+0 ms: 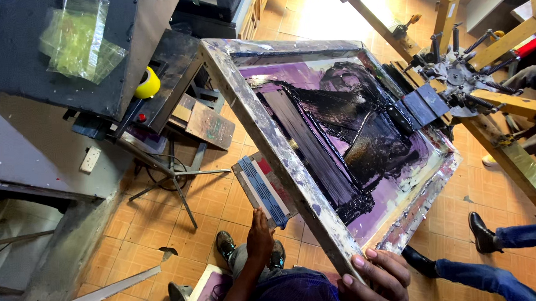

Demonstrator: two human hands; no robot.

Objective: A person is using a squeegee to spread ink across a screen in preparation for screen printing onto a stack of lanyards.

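Note:
A screen printing frame (260,123) with a paint-spattered wooden border is tilted up in front of me. Its mesh (353,134) is purple and smeared with thick black ink. My right hand (375,276) grips the frame's near corner, fingers wrapped over the edge. My left hand (260,236) reaches under the frame's left side and holds the lower end of a flat squeegee (261,190) with a blue strip and red and white marks. A dark clamp (421,107) holds the frame's far side.
The press hub (453,76) with yellow arms stands at the right. A black pallet (62,63) carries a yellowish plastic bag (79,38), with a yellow tape roll (148,83) beside it. Another person's jeans and black shoes (483,234) are at the lower right. My shoes (226,244) rest on orange tiles.

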